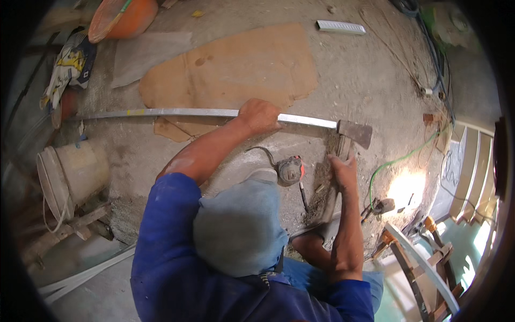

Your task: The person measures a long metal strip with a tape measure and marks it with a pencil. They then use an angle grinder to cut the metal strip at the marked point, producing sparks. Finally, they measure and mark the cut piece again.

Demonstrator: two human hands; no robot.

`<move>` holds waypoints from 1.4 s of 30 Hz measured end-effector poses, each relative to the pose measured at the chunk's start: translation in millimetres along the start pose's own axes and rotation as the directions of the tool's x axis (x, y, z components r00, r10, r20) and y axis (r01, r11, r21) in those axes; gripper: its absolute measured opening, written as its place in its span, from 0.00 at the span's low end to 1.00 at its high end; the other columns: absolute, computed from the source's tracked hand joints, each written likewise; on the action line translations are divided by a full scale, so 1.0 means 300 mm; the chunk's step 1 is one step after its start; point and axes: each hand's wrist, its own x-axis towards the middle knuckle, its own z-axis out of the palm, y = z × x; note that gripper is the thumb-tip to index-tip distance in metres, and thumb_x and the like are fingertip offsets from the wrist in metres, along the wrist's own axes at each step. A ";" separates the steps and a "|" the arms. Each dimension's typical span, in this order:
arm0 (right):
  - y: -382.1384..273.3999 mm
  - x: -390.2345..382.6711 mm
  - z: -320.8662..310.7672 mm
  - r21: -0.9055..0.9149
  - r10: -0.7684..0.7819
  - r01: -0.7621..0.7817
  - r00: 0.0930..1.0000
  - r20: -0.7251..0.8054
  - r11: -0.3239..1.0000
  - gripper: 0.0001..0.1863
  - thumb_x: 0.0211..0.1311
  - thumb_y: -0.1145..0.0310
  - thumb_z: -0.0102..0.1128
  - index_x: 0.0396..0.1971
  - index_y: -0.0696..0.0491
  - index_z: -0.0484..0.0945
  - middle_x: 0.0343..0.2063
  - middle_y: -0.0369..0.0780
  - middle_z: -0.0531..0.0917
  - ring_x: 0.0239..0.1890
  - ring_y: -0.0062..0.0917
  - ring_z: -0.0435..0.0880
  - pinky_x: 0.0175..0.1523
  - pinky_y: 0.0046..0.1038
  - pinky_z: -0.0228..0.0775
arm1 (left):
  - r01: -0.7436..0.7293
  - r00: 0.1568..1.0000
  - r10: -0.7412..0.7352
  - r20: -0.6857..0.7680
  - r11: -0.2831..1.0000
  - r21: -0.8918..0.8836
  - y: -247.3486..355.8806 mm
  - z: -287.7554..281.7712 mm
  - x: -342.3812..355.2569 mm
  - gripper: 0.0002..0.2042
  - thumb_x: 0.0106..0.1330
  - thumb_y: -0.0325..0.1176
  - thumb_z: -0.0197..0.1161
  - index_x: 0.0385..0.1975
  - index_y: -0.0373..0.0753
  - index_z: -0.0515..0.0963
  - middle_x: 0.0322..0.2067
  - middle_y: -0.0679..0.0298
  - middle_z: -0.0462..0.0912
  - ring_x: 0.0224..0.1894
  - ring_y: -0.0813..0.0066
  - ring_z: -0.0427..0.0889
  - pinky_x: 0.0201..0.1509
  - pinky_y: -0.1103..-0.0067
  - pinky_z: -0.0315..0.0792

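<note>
A long, narrow silvery metal bar [308, 121] lies across the floor in front of me. My left hand [258, 116] is closed around it, right of its middle. In my right hand [343, 167] is the wooden handle of an axe [357, 133]. The axe's dark head is at the bar's right end, its blunt side against or very close to the bar; I cannot tell which. By my bent left knee [238, 225] a tape measure [290, 170] rests on the floor, and a thin dark marker-like stick [304, 197] lies close to it.
Flat brown cardboard [236, 67] covers floor beyond the bar. An orange bucket [131, 21] and a crumpled bag [70, 67] are at the far left, a whitish bucket [80, 174] nearer. A perforated metal piece [340, 27] lies far off. At right are a green cable [383, 165] and wooden frames [413, 265].
</note>
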 end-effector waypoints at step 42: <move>-0.016 0.117 -0.378 0.581 0.216 0.061 0.893 -0.395 0.812 0.09 0.62 0.66 0.63 0.32 0.52 0.72 0.17 0.34 0.73 0.16 0.20 0.75 0.21 0.24 0.69 | 0.000 1.000 -0.001 0.024 1.000 0.010 -0.024 0.000 -0.023 0.20 0.57 0.56 0.68 0.33 0.44 0.86 0.32 0.53 0.86 0.39 0.51 0.86 0.45 0.60 0.78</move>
